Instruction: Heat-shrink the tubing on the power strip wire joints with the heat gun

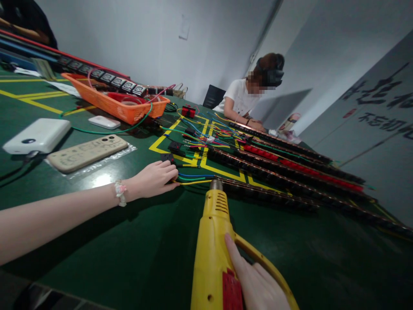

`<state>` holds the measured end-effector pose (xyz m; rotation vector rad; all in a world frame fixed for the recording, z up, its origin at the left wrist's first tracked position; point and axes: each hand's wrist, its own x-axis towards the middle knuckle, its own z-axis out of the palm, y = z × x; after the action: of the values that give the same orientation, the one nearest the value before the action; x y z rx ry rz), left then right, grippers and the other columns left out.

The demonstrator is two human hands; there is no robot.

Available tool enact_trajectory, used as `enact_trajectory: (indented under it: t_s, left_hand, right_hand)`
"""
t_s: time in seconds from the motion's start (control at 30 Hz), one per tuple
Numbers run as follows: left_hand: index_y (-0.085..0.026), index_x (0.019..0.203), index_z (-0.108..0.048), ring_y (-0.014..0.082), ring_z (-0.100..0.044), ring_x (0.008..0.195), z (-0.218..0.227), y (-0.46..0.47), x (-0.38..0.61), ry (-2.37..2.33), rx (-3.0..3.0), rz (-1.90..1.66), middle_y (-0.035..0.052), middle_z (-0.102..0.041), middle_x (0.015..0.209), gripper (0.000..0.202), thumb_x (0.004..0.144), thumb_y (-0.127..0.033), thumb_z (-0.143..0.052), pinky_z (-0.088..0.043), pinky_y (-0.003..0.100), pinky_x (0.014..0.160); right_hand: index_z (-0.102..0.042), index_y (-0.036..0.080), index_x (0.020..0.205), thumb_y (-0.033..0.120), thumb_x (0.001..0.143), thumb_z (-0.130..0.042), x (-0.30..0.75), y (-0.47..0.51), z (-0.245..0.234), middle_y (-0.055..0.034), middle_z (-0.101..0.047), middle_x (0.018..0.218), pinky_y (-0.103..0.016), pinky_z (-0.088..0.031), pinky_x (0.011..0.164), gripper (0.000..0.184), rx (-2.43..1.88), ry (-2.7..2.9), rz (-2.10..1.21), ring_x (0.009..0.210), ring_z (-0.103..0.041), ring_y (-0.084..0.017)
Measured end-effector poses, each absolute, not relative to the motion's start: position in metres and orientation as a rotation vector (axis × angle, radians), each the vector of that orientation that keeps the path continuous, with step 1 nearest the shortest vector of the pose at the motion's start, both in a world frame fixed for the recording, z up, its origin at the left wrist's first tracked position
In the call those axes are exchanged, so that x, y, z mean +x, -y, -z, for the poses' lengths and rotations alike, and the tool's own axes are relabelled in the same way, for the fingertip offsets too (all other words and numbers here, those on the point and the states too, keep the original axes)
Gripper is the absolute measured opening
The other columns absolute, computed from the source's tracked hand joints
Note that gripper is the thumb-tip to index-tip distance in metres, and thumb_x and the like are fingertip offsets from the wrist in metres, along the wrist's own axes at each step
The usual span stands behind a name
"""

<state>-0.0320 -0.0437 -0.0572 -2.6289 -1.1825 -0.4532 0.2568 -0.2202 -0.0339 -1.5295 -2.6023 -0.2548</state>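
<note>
My right hand [258, 282] grips a yellow heat gun [214, 241] by its handle, one finger lying along the body. The gun's metal nozzle [216, 185] points away from me at the near end of a long black socket strip [267, 193]. My left hand [155, 177], with a beaded bracelet on the wrist, rests on the green table [129, 245]. Its fingers are pinched on a bundle of blue, green and yellow wires [193, 178] just left of the nozzle. A small black switch [167, 158] sits by its fingertips.
Several long black and red socket strips [290, 165] lie side by side toward the right. An orange basket [116, 105], a phone [87, 153], a white power bank [37, 135] and loose coloured wires [206, 135] lie at left and centre. Another person [248, 97] works at the far end.
</note>
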Motion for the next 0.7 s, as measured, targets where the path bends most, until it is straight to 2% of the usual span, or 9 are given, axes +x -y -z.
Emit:
enact_trajectory:
  t_s: [0.1,0.17,0.23,0.33,0.43,0.5,0.6,0.7]
  left_hand:
    - [-0.015,0.086,-0.053,0.0132,-0.043,0.084,0.057,0.043,-0.031,1.192,-2.623,0.462,0.0038,-0.052,0.086,0.038,0.091,-0.045,-0.029,-0.029,0.027,0.075]
    - [-0.015,0.086,-0.053,0.0123,-0.044,0.082,0.057,0.041,-0.033,1.189,-2.689,0.467,0.0035,-0.052,0.086,0.037,0.09,-0.045,-0.03,-0.03,0.026,0.075]
    - [-0.015,0.087,-0.052,0.0112,-0.045,0.082,0.058,0.04,-0.037,1.207,-2.775,0.477,0.0032,-0.052,0.088,0.035,0.09,-0.044,-0.032,-0.032,0.024,0.074]
    - [-0.016,0.093,-0.051,0.0095,-0.047,0.084,0.059,0.039,-0.049,1.288,-2.868,0.508,0.0028,-0.051,0.094,0.03,0.088,-0.041,-0.036,-0.034,0.021,0.072]
    - [-0.016,0.095,-0.051,0.0081,-0.048,0.081,0.059,0.038,-0.062,1.378,-2.916,0.561,0.0026,-0.052,0.094,0.027,0.087,-0.038,-0.038,-0.035,0.019,0.069]
    - [-0.015,0.092,-0.052,0.0074,-0.048,0.077,0.059,0.036,-0.067,1.411,-2.95,0.621,0.0029,-0.052,0.092,0.028,0.088,-0.038,-0.037,-0.035,0.018,0.068]
    - [-0.013,0.088,-0.053,0.007,-0.048,0.077,0.059,0.032,-0.07,1.396,-3.009,0.706,0.0036,-0.053,0.09,0.031,0.09,-0.037,-0.034,-0.036,0.018,0.07]
    - [-0.012,0.087,-0.055,0.0066,-0.048,0.077,0.059,0.029,-0.07,1.376,-3.035,0.782,0.0036,-0.054,0.088,0.033,0.09,-0.037,-0.034,-0.036,0.017,0.071]
  right_hand:
    - [0.007,0.012,0.143,0.059,0.075,-0.045,0.253,0.218,0.038,-0.0009,-0.062,0.093,-0.021,-0.046,0.066,0.098,-1.474,2.604,0.326,0.074,-0.061,-0.011]
    - [0.006,0.01,0.143,0.044,0.082,-0.037,0.251,0.217,0.041,-0.0008,-0.062,0.087,-0.021,-0.047,0.068,0.082,-1.406,2.613,0.425,0.071,-0.06,-0.011]
    - [0.005,0.009,0.143,0.023,0.083,-0.029,0.248,0.215,0.044,-0.0005,-0.062,0.081,-0.022,-0.046,0.067,0.071,-1.342,2.616,0.538,0.065,-0.058,-0.009]
    - [0.008,0.01,0.143,0.006,0.076,-0.021,0.242,0.215,0.047,-0.0002,-0.061,0.081,-0.023,-0.047,0.066,0.073,-1.342,2.602,0.639,0.064,-0.056,-0.009]
    - [0.008,0.012,0.143,0.008,0.08,-0.02,0.234,0.216,0.047,-0.0012,-0.061,0.082,-0.023,-0.048,0.067,0.069,-1.378,2.596,0.596,0.068,-0.057,-0.01]
    - [0.008,0.011,0.143,0.021,0.086,-0.019,0.229,0.217,0.046,-0.0022,-0.06,0.082,-0.023,-0.048,0.066,0.064,-1.37,2.6,0.508,0.068,-0.058,-0.01]
    - [0.01,0.01,0.143,0.04,0.089,-0.015,0.223,0.217,0.045,-0.0034,-0.06,0.084,-0.024,-0.048,0.066,0.067,-1.347,2.608,0.445,0.069,-0.058,-0.011]
    - [0.01,0.012,0.143,0.034,0.089,-0.015,0.219,0.217,0.046,-0.0028,-0.06,0.084,-0.025,-0.048,0.067,0.064,-1.347,2.636,0.46,0.068,-0.057,-0.011]
